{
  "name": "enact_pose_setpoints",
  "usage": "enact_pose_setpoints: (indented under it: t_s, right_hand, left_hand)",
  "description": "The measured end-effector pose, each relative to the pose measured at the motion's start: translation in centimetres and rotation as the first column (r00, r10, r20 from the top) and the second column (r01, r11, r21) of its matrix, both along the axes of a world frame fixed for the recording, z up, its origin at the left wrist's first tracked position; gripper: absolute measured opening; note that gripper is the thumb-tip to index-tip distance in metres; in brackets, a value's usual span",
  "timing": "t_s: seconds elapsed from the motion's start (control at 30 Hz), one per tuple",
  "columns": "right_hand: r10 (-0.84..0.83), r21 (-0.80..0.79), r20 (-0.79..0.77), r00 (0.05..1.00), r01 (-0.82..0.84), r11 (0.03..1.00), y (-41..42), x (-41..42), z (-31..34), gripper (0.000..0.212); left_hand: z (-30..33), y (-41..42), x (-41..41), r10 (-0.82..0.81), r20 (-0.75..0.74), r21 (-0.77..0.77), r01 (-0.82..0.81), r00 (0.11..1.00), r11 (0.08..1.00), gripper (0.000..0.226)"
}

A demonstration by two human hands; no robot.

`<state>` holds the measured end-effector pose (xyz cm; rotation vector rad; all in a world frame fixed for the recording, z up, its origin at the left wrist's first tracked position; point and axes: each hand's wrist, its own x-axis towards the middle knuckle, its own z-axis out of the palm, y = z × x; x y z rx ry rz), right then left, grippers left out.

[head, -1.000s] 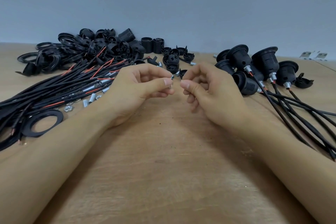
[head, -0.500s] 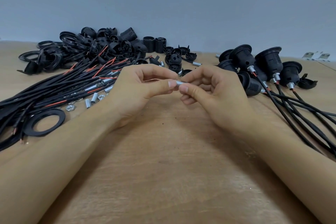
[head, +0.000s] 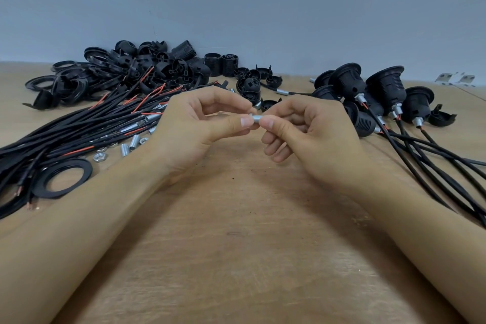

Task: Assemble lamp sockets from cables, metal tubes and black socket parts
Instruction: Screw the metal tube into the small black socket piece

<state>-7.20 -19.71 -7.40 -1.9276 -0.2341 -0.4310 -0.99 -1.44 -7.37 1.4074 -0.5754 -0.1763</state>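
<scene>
A short silver metal tube (head: pixel 256 119) is held above the middle of the wooden table (head: pixel 236 244). My left hand (head: pixel 200 126) pinches its left end between thumb and forefinger. My right hand (head: pixel 302 129) pinches its right end the same way. Both hands meet fingertip to fingertip, so most of the tube is hidden. A bundle of black cables (head: pixel 68 137) with red inner wires lies at the left. Loose tubes (head: pixel 134 142) and a nut (head: pixel 100 157) lie beside the bundle.
A heap of black socket parts (head: pixel 136 71) and rings fills the back left; one black ring (head: pixel 64 177) lies near my left forearm. Several assembled sockets (head: pixel 386 87) with cables trail off to the right. White brackets (head: pixel 455 78) sit at the far right.
My hands have come together from a small gap and now both pinch the tube. The view has shifted slightly.
</scene>
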Motion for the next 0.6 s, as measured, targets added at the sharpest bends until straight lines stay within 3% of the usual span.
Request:
enact_pose_setpoints:
  t_s: [0.17, 0.37, 0.53, 0.6]
  right_hand:
    - [0.005, -0.143, 0.132, 0.991, 0.014, 0.990, 0.06, -0.33, 0.10, 0.005]
    - [-0.010, -0.250, 0.157, 0.987, 0.050, 0.967, 0.36, -0.49, 0.15, 0.020]
    - [-0.049, -0.150, 0.044, 0.998, 0.055, 0.987, 0.29, -0.28, 0.10, 0.015]
    - [-0.056, -0.193, 0.070, 0.996, 0.069, 0.979, 0.29, -0.27, 0.05, 0.015]
  left_hand:
    - [0.25, -0.04, -0.03, -0.032, -0.096, -0.049, 0.027, 0.995, 0.998, 0.032]
    - [0.30, -0.05, -0.21, -0.081, -0.132, -0.031, 0.078, 0.988, 0.997, 0.021]
    - [0.26, -0.05, -0.19, -0.060, -0.120, -0.062, 0.053, 0.991, 0.997, 0.031]
    - [0.14, -0.24, -0.26, -0.030, -0.112, -0.043, 0.026, 0.993, 0.999, 0.030]
